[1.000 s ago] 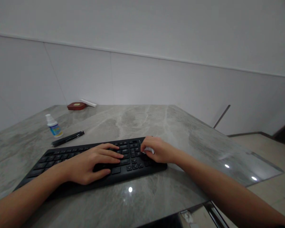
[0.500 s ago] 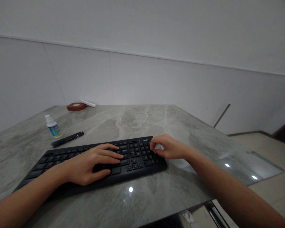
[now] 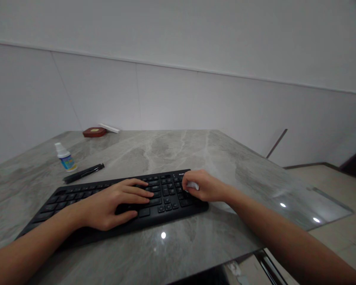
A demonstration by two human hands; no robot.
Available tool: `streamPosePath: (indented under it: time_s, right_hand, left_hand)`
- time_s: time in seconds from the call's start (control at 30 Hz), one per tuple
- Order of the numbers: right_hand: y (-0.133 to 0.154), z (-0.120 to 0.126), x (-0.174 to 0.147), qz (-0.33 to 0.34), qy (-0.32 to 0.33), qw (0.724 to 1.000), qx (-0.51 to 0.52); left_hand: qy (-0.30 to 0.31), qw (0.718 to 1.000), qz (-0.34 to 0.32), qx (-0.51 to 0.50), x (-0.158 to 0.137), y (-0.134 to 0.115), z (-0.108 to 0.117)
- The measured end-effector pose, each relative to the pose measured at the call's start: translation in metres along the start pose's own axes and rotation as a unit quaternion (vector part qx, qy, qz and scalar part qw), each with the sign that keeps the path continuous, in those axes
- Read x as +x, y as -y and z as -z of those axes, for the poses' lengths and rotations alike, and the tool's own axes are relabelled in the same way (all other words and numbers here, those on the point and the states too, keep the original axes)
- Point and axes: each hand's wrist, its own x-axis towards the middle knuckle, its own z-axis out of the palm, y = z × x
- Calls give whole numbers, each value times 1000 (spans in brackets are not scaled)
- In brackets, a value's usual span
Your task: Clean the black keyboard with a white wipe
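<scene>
With the left hand (image 3: pixel 106 208) wide on the keyboard (image 3: pixel 166 200), the right hand (image 3: pixel 204 186) pinches a white wad (image 3: pixel 193 185), probably wiping its right end, so rub gently next.

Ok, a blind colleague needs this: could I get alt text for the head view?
A person's left hand lies on a black keyboard while the right hand holds something white at the keyboard's right end. A bottle and red box sit farther back on the grey table.
</scene>
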Motion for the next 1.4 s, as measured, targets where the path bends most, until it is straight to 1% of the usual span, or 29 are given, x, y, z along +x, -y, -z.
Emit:
streamPosePath:
  time_s: [0.27, 0.37, 0.53, 0.73, 0.9, 0.93, 1.03, 1.07, 1.1, 1.2, 1.33, 1.4]
  right_hand:
    - [12, -19, 12, 30, -7, 999, -33]
    - [12, -24, 20, 46, 1, 998, -42]
    - [13, -27, 43, 34, 18, 997, -72]
    - [26, -31, 63, 76, 92, 992, -35]
    - [23, -29, 65, 62, 63, 994, -61]
    - [22, -28, 65, 66, 68, 994, -58]
    - [24, -25, 63, 88, 120, 988, -32]
    - [26, -25, 63, 87, 128, 987, -27]
    - [27, -24, 63, 82, 125, 988, -27]
    - [29, -24, 63, 66, 88, 993, -50]
    - [29, -26, 63, 93, 122, 987, -42]
    - [28, -29, 64, 92, 105, 990, -36]
  left_hand:
    - [-1, 1000, -8, 5, 2, -3, 2]
    - [-7, 1000, -11, 3, 3, -5, 3]
    - [-17, 1000, -16, 2, 4, -7, 4]
    - [-4, 1000, -11, 6, 4, -10, 4]
    - [-5, 1000, -10, 9, 4, -10, 5]
    - [-5, 1000, -11, 10, 4, -9, 5]
    - [0, 1000, -12, 11, 4, -8, 4]
    - [1, 1000, -12, 13, 4, -8, 4]
    - [2, 1000, -10, 14, 4, -7, 4]
    - [-1, 1000, -8, 19, 4, -6, 3]
    - [-6, 999, -6, 32, 4, -4, 1]
    - [-11, 999, 1, 35, 3, -2, 0]
